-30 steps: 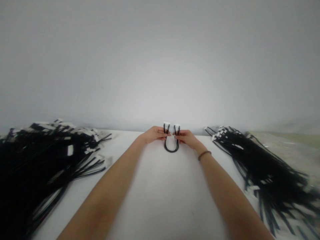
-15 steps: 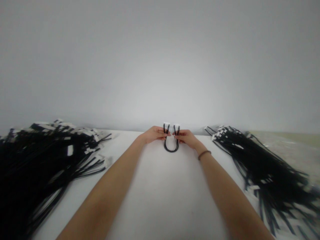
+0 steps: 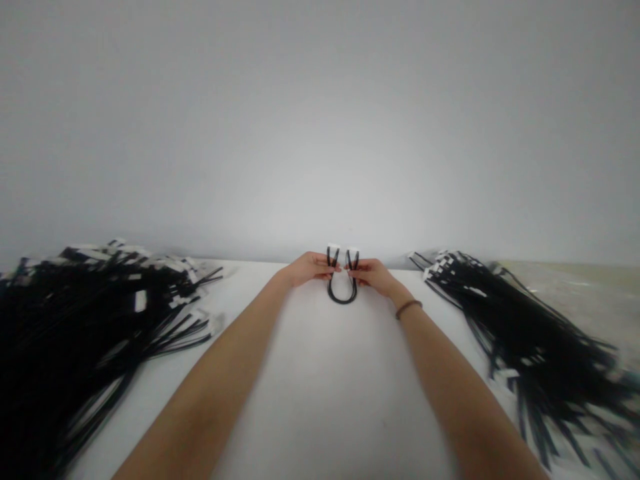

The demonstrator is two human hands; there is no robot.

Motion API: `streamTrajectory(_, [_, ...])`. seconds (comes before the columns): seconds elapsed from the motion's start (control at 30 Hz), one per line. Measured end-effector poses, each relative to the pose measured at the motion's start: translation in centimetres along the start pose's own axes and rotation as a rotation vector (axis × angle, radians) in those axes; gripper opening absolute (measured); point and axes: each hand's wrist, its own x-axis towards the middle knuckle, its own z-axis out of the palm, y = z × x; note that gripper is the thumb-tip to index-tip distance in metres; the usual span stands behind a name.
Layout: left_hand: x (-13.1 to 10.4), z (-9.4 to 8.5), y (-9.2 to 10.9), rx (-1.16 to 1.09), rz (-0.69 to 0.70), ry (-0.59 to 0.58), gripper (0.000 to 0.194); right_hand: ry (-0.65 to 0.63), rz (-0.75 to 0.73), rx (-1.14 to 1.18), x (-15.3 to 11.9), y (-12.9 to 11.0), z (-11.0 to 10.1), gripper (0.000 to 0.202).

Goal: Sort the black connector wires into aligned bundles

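Note:
A black cable (image 3: 341, 302) with a white connector at each end is bent into a U over the white table, both connectors pointing away from me. My left hand (image 3: 311, 268) pinches its left leg just below the left connector (image 3: 333, 247). On the other side, my right hand (image 3: 373, 274) grips the right leg below the right connector (image 3: 353, 251). The two connectors stand a short way apart, side by side. Near each connector the wires split into a narrow V. The fingertips of both hands almost meet inside the loop.
A big heap of similar black cables with white connectors (image 3: 100, 313) covers the left of the table (image 3: 340, 400). To the right lies another bundle of black cables (image 3: 525, 327), with clear plastic sheeting (image 3: 565, 287) behind it. A plain pale wall (image 3: 320, 133) rises at the back.

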Motion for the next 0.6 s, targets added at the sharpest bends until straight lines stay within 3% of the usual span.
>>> streamTrajectory(0.6, [-0.03, -0.02, 0.03, -0.002, 0.004, 0.007, 0.037, -0.004, -0.001, -0.021, 0.12, 0.07, -0.12, 0.035])
